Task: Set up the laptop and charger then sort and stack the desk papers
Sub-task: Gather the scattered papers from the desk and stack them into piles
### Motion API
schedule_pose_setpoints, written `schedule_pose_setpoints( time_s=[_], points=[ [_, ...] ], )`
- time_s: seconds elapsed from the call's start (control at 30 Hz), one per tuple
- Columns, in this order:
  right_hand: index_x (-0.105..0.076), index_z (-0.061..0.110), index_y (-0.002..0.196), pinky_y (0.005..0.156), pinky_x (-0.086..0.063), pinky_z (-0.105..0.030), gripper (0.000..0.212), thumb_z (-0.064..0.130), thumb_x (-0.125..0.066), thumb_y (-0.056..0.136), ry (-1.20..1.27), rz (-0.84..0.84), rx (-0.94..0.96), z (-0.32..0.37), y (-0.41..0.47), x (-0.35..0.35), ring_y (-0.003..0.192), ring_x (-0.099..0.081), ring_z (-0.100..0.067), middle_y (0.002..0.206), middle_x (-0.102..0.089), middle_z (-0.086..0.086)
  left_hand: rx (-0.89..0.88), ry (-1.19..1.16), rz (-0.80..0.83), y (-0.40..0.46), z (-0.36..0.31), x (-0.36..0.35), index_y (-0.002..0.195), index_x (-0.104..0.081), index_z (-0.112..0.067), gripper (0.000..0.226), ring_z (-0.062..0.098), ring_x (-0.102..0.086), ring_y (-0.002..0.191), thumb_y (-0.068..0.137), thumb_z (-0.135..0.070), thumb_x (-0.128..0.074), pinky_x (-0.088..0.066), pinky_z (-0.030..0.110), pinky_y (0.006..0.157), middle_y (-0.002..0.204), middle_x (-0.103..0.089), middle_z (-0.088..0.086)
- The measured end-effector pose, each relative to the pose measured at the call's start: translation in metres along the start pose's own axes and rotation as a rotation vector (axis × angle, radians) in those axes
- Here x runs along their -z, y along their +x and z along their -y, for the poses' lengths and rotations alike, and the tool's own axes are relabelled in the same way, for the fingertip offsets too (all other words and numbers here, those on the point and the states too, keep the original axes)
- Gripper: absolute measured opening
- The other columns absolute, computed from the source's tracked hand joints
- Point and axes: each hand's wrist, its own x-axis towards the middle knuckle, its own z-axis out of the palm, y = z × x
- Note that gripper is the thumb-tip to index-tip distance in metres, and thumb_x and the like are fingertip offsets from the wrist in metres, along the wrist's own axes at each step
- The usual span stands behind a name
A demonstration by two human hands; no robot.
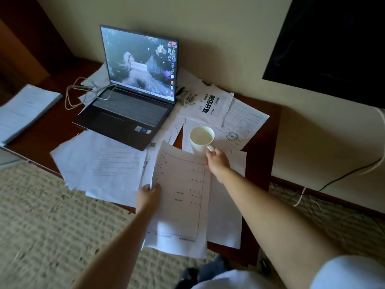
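An open laptop (133, 97) with its screen lit stands on the dark wooden desk (262, 163). A white charger cable (81, 94) lies coiled at its left side. Loose white papers (100, 161) are scattered over the desk. My left hand (149, 193) pinches the left edge of a printed sheet (181, 195) lifted at the desk's front. My right hand (217, 161) grips the handle of a white mug (201, 138) that stands on papers right of the laptop.
A thick stack of papers (25, 109) lies at the far left. A sheet with bold black print (210, 105) and a small stamp-like object (184, 97) lie behind the mug. A dark TV (333, 44) hangs on the wall at right, with cables (341, 176) below it.
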Motion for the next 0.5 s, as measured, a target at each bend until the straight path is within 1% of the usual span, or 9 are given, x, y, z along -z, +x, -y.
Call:
schedule_pose_setpoints(
  time_s=[0.03,0.1,0.17,0.2,0.23,0.3,0.37,0.43,0.5],
  points=[
    [-0.055,0.014,0.098,0.061,-0.045,-0.029,0.032,0.043,-0.043,0.096,0.023,-0.013,0.031,-0.001,0.000,0.000,0.074,-0.058,-0.022,0.088,-0.058,-0.008,0.007,-0.010,-0.007,-0.002,0.000,-0.003,0.062,-0.043,-0.013,0.025,0.019,-0.039,0.052,0.084,-0.019,-0.053,-0.030,0.026,0.050,0.055,-0.041,0.002],
    [-0.055,0.016,0.098,0.056,-0.042,-0.026,0.038,0.052,-0.042,0.094,0.101,-0.028,0.028,0.000,-0.002,0.005,0.067,-0.058,-0.018,0.083,-0.058,-0.004,0.010,-0.017,-0.025,-0.008,-0.003,-0.009,0.068,-0.055,-0.011,0.023,0.024,-0.050,0.059,0.085,-0.025,-0.053,-0.040,0.030,0.057,0.059,-0.052,0.004],
    [-0.056,0.016,0.100,0.059,-0.046,-0.026,0.043,0.055,-0.039,0.095,0.177,-0.085,0.009,-0.002,-0.005,0.016,0.064,-0.058,-0.013,0.085,-0.060,0.000,-0.018,0.013,-0.051,-0.012,-0.008,-0.016,0.081,-0.063,-0.010,0.026,0.029,-0.059,0.073,0.088,-0.032,-0.052,-0.047,0.034,0.068,0.073,-0.062,0.008],
    [-0.057,0.015,0.098,0.063,-0.047,-0.028,0.043,0.053,-0.038,0.096,0.196,-0.127,0.009,-0.005,-0.005,0.022,0.065,-0.059,-0.014,0.085,-0.060,0.001,-0.040,0.018,-0.057,-0.015,-0.012,-0.021,0.085,-0.064,-0.010,0.027,0.030,-0.060,0.077,0.089,-0.033,-0.051,-0.048,0.034,0.071,0.078,-0.064,0.009],
    [-0.058,0.016,0.096,0.067,-0.049,-0.030,0.043,0.053,-0.036,0.096,0.185,-0.172,0.010,-0.008,-0.006,0.029,0.069,-0.061,-0.016,0.085,-0.061,0.001,-0.068,0.015,-0.045,-0.018,-0.017,-0.026,0.086,-0.063,-0.012,0.026,0.029,-0.060,0.078,0.090,-0.034,-0.050,-0.048,0.034,0.071,0.081,-0.065,0.008],
    [-0.062,0.017,0.097,0.078,-0.052,-0.037,0.047,0.056,-0.034,0.095,0.146,-0.268,0.016,-0.018,-0.006,0.042,0.084,-0.064,-0.024,0.092,-0.064,-0.003,-0.130,0.020,0.018,-0.025,-0.023,-0.038,0.088,-0.061,-0.017,0.023,0.022,-0.061,0.074,0.093,-0.035,-0.048,-0.052,0.033,0.068,0.082,-0.065,0.003],
    [-0.064,0.020,0.097,0.087,-0.052,-0.045,0.052,0.062,-0.033,0.091,0.162,-0.363,0.015,-0.029,-0.008,0.053,0.094,-0.064,-0.030,0.098,-0.066,-0.006,-0.179,0.069,0.093,-0.029,-0.028,-0.050,0.089,-0.060,-0.019,0.023,0.016,-0.062,0.072,0.094,-0.038,-0.047,-0.054,0.029,0.061,0.083,-0.065,0.000],
    [-0.064,0.020,0.092,0.087,-0.051,-0.047,0.059,0.068,-0.030,0.081,0.183,-0.437,0.000,-0.042,-0.009,0.063,0.095,-0.064,-0.035,0.093,-0.066,-0.008,-0.178,0.157,0.150,-0.031,-0.029,-0.058,0.090,-0.058,-0.016,0.024,0.014,-0.061,0.071,0.096,-0.036,-0.047,-0.049,0.024,0.053,0.086,-0.064,0.001],
    [-0.065,0.017,0.094,0.088,-0.050,-0.049,0.063,0.067,-0.030,0.078,0.221,-0.495,-0.038,-0.052,-0.007,0.073,0.094,-0.064,-0.038,0.083,-0.064,-0.006,-0.133,0.185,0.161,-0.029,-0.024,-0.062,0.094,-0.058,-0.012,0.023,0.016,-0.061,0.071,0.096,-0.032,-0.049,-0.045,0.023,0.051,0.090,-0.064,0.004]
  ],
)
